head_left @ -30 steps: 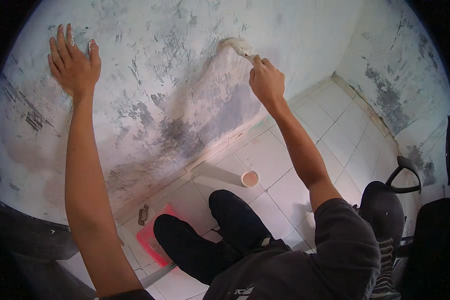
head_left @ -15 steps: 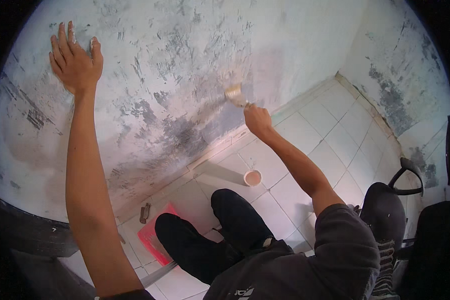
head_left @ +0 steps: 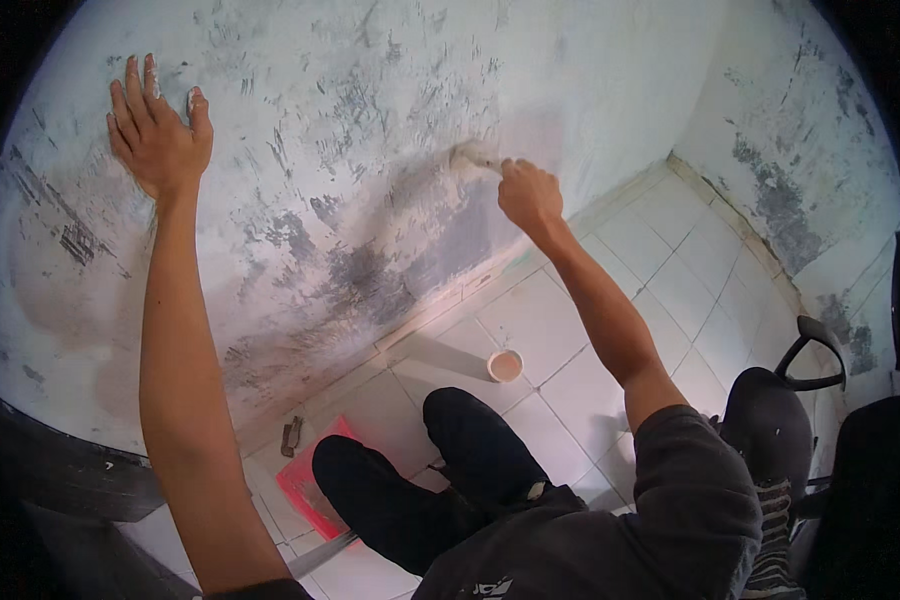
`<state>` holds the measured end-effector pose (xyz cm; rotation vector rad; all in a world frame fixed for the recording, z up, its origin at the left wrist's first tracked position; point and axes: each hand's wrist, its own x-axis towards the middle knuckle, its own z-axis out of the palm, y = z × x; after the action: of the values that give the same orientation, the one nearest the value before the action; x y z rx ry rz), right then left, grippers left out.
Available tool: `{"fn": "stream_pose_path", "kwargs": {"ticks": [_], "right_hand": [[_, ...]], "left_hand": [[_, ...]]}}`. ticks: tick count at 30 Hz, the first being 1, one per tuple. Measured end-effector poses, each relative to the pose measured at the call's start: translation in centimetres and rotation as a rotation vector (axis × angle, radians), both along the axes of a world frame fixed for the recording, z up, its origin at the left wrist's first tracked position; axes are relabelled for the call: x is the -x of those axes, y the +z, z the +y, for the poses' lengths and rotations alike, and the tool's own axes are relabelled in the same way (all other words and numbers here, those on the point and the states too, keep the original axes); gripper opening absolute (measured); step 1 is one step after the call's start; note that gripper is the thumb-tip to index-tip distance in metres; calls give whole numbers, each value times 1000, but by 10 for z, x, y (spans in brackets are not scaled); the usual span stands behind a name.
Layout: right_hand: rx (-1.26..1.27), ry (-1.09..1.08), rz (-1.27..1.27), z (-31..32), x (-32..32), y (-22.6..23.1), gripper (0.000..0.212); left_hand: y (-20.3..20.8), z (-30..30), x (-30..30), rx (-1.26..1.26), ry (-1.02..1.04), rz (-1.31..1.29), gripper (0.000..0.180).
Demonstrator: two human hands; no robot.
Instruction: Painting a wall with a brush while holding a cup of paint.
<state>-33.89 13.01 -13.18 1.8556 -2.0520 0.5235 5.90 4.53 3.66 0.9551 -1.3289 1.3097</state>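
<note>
My left hand [head_left: 160,135] lies flat on the patchy wall [head_left: 270,100], fingers spread, with white smears on the fingertips. Closed around the handle of a paintbrush [head_left: 473,158], my right hand [head_left: 531,197] is up near the same wall. The brush's pale bristles point left and meet the wall, just above a grey patch; they look slightly blurred. White coating with grey scuffs and bare dark spots covers the wall. On the tiled floor below my right hand stands a small white cup [head_left: 505,366] with pinkish-beige liquid inside.
A pink-red tray [head_left: 315,490] lies by my left knee, a small metal tool [head_left: 291,436] beside it. To the right stands a black chair [head_left: 767,425] with an armrest. A dark curved object [head_left: 70,460] fills the lower left. Another wall [head_left: 800,150] meets the corner.
My right hand has moved the paintbrush upward along the wall, turning it more level. My left hand stays pressed to the wall; the whole view has shifted slightly.
</note>
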Motion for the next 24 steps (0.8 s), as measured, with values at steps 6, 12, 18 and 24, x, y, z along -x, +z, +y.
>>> {"fn": "stream_pose_path", "kwargs": {"ticks": [6,12,18,24], "right_hand": [[260,6,-82,5,3,40,25],[465,-4,-130,16,-3,19,32],[-7,51,-8,0,-4,-67,25],[-375,138,93,4,7,-95,18]], "left_hand": [[1,1,0,5,-14,-8,58],[-1,1,0,23,-28,-23,60],[-1,-1,1,-4,-8,-9,62],[0,-1,-1,9,-44,-5,62]]}}
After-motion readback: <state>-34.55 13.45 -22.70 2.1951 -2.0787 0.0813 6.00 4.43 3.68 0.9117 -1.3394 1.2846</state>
